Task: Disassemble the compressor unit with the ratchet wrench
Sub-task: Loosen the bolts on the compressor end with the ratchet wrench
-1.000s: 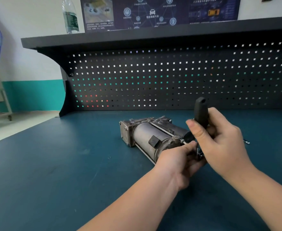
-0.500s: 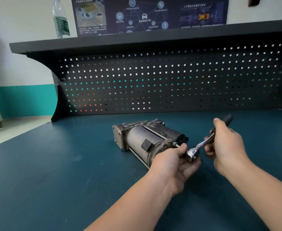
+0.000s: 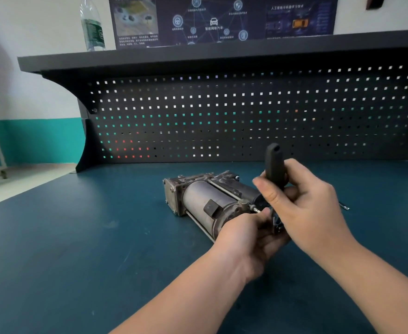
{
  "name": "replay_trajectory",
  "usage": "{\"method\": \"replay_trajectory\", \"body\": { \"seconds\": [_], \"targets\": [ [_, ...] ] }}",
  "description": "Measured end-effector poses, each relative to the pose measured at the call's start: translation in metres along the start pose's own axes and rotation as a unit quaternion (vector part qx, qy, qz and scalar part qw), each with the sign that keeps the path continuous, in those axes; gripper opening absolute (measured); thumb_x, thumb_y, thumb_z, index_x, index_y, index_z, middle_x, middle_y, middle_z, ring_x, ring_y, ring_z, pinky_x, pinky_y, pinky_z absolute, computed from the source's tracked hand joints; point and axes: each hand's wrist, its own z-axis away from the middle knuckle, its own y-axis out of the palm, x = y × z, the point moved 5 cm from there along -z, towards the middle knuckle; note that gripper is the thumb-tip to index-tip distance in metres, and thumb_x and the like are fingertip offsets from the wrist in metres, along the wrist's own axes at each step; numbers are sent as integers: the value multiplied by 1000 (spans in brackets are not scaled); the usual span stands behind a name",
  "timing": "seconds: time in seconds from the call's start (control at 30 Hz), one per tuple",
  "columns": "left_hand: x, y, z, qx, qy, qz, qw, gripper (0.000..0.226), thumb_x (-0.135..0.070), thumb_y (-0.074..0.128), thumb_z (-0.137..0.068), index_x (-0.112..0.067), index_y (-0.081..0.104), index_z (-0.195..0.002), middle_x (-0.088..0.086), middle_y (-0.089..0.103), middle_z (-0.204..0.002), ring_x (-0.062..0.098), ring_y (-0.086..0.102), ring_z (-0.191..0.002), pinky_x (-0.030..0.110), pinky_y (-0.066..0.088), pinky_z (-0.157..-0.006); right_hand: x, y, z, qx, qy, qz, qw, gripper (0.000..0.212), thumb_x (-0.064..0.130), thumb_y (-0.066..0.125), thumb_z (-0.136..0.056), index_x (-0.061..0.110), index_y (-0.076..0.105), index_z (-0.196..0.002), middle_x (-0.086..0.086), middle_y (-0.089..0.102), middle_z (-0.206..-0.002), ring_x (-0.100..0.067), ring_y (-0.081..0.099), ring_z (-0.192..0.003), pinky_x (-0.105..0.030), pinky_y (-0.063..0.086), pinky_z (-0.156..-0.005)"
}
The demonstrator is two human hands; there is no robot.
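Note:
The grey metal compressor unit [image 3: 203,198] lies on its side on the blue bench top, its long axis running from back left to front right. My right hand [image 3: 301,208] grips the ratchet wrench [image 3: 274,166] by its black handle, which stands nearly upright. The wrench head is at the compressor's near end, mostly hidden between my hands. My left hand [image 3: 248,237] curls around the wrench head and socket there, steadying it against a bolt on the end cap.
A black pegboard [image 3: 246,116] closes the back of the bench under a dark shelf carrying a plastic water bottle [image 3: 92,25]. A small metal part [image 3: 344,205] lies on the bench top [image 3: 77,237] right of my hands.
The wrench handle swung from nearly upright down to the right, then back to nearly upright. My left hand stayed on the wrench head.

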Motion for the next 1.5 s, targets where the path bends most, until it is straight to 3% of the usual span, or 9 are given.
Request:
{"method": "replay_trajectory", "body": {
  "seconds": [0.27,0.5,0.73,0.87,1.0,1.1,1.2,1.3,1.5],
  "targets": [
    [0,0,-2,-22,1,26,999,16,-3,57,-89,7,60,-101,22,64,-88,30,65,-71,34,59,-55,-32,-17,-4,-130,155,-25,979,29,50,53,-88,27,48,-73,2,58,-61,-12,51,-44,-29,45,-48],
    [1,2,-1,-23,-5,15,1000,13,-7,56,-91,6,57,-96,18,64,-76,28,63,-68,30,58,-53,-84,-13,10,-199,476,-254,818,26,34,52,-95,15,45,-79,-5,50,-61,-6,37,-28,-16,26,-32],
    [2,0,-4,-19,8,20,1000,15,-10,64,-86,3,63,-95,16,66,-84,24,65,-68,30,59,-55,-21,-13,-6,-90,88,-65,990,29,53,58,-81,26,50,-73,1,54,-58,-12,46,-41,-30,42,-42],
    [0,0,-1,-3,6,10,1000,10,-8,59,-89,-1,64,-85,6,64,-56,15,65,-48,25,56,-48,-2,-1,-1,-18,-9,-12,1000,26,53,60,-77,29,50,-79,13,55,-61,-5,50,-49,-14,39,-49],
    [0,1,-2,-8,1,18,1000,13,-7,57,-90,3,60,-99,15,65,-75,22,67,-59,29,57,-50,-17,-9,-2,-84,62,-27,994,25,55,53,-83,33,47,-73,9,56,-60,-6,49,-48,-20,40,-49],
    [0,0,-4,-19,4,24,1000,17,-6,58,-90,7,56,-102,20,63,-83,29,64,-69,31,58,-51,-47,-16,-4,-149,229,-90,958,27,44,49,-93,26,46,-73,-1,55,-59,-7,43,-34,-21,35,-38],
    [0,1,-5,-19,9,23,1000,22,-8,57,-91,7,55,-107,20,63,-83,30,63,-69,31,58,-52,-81,-13,8,-192,443,-227,846,30,36,47,-97,15,44,-76,-6,50,-62,-8,36,-29,-15,26,-31],
    [2,2,-5,-20,10,19,1000,23,-10,57,-91,6,56,-108,19,62,-82,29,63,-69,31,59,-53,-89,-7,15,-195,510,-285,788,31,37,49,-97,15,43,-75,-4,49,-64,-7,34,-32,-13,24,-32],
    [6,-3,-5,-31,7,-25,999,26,-21,68,-85,3,65,-94,17,66,-83,24,66,-65,24,56,-50,-30,-14,-8,-102,147,-110,978,28,46,57,-89,24,50,-73,2,54,-57,-7,44,-39,-22,36,-40]
  ]
}}
